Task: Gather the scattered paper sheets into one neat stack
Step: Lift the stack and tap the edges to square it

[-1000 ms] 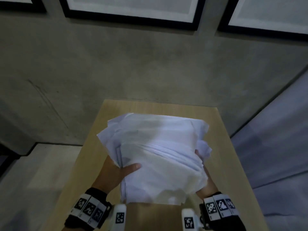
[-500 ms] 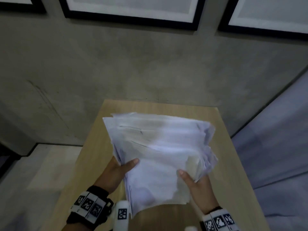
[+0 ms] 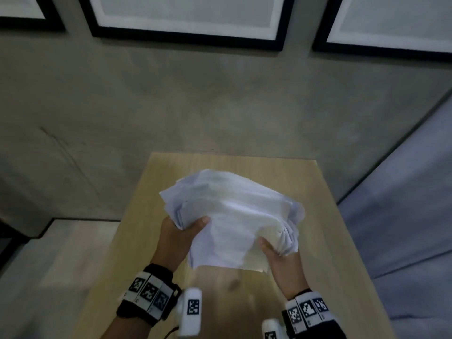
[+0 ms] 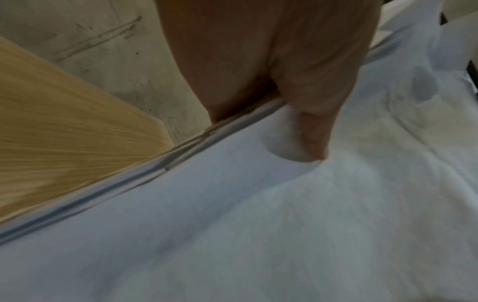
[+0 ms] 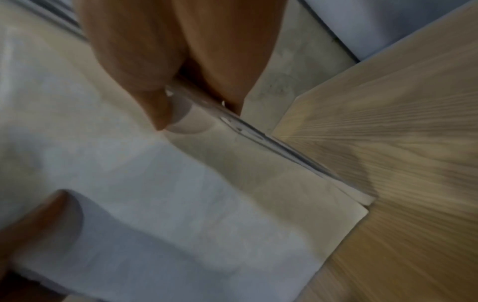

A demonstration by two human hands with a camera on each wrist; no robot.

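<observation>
— Where is the bundle of white paper sheets (image 3: pixel 234 216) now?

— Above the middle of the light wooden worktop (image 3: pixel 330 241), held between both hands. Half a second ago it lay flatter and spread wider toward the far side; now it bulges upward and its far edge sits nearer.

— And the hands?

— The left hand (image 3: pixel 179 237) grips the bundle's left edge, thumb on top, as before. The right hand (image 3: pixel 281 258) pinches the near right corner, thumb on top; it has shifted rightward, and the sheet edges there fan unevenly.
</observation>
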